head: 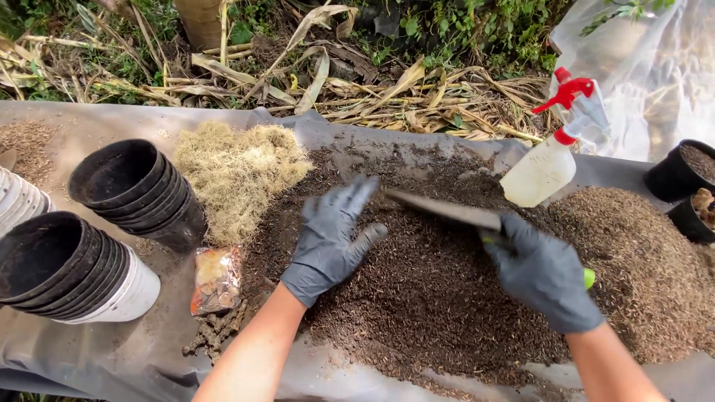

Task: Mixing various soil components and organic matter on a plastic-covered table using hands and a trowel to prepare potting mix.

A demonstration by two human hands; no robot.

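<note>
1. Head view, quick rundown: left hand (331, 238) in a black glove, laid flat with fingers loosely spread on the dark potting mix (417, 313); right hand (544, 275), gloved too, wrapped tight round the green handle of a trowel (447, 211), blade lying low across the heap and pointing at the left fingertips.
2. Mix heaped mid-sheet on the grey plastic sheet (112, 357), right in front of both hands, with a paler, coarser pile (648, 246) butting against it on the right.
3. Best guess at the step: scraping and turning the mix. Go shallow with the blade, almost flat, so no gouging through the plastic underneath.
4. Use the flat left palm as a backstop, but curl those fingertips away from the blade edge. Looks awfully close already.
5. Pull from the edges toward the middle; thin spill showing along the near edge of the sheet.
6. Mind the spray bottle (551, 160) lying just beyond the trowel, near enough to get knocked or buried.
7. Same for the dry straw-coloured fibre clump (238, 167) touching the heap's left side, and the small packet (216, 279) below it.
8. Stacked black pots (138, 190) well off to the left, no bother there.
</note>
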